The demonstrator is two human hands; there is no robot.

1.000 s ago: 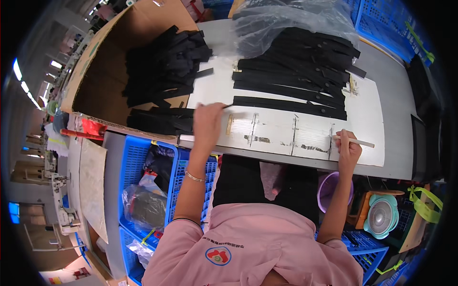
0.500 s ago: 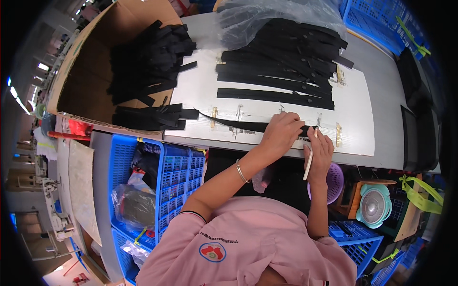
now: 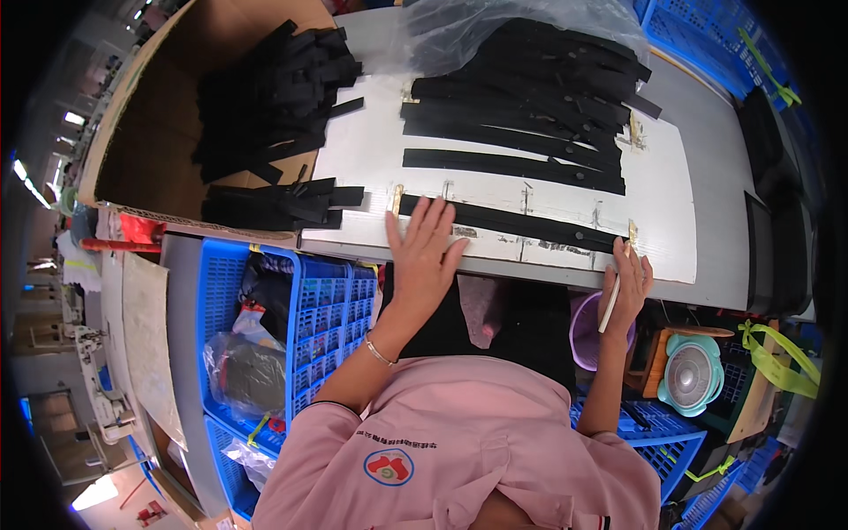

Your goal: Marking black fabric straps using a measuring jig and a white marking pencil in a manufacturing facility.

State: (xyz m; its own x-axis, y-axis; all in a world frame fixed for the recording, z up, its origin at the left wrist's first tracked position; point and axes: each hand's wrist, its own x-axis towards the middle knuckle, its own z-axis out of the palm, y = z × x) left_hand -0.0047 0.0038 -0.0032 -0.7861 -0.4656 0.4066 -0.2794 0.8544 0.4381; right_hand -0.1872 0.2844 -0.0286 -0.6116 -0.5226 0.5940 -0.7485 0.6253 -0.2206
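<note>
A black fabric strip [image 3: 512,221] lies stretched out along the near part of the white board [image 3: 658,190]. My left hand [image 3: 422,256] is open, its spread fingertips resting on the strip's left end. At the other end, the fingertips of my right hand [image 3: 629,284] touch the strip. A slim white pencil [image 3: 611,305] is held in that right hand, slanting down toward me. Behind the strip, another black strip [image 3: 512,168] lies by itself. Beyond it many more black strips [image 3: 530,84] are laid in overlapping rows, some with small round dots on them.
On the left a cardboard box [image 3: 146,216] lies open, with black strips [image 3: 274,97] piled in it and spilling onto the board. Clear plastic sheeting [image 3: 433,44] covers the far strips. Blue crates [image 3: 331,327], a purple basket [image 3: 586,331] and a small turquoise fan [image 3: 693,375] stand below the table.
The near strip, curved and partly under both hands before, now lies straight across the board. My left hand has moved left and spread open; my right hand has shifted right, still with the pencil.
</note>
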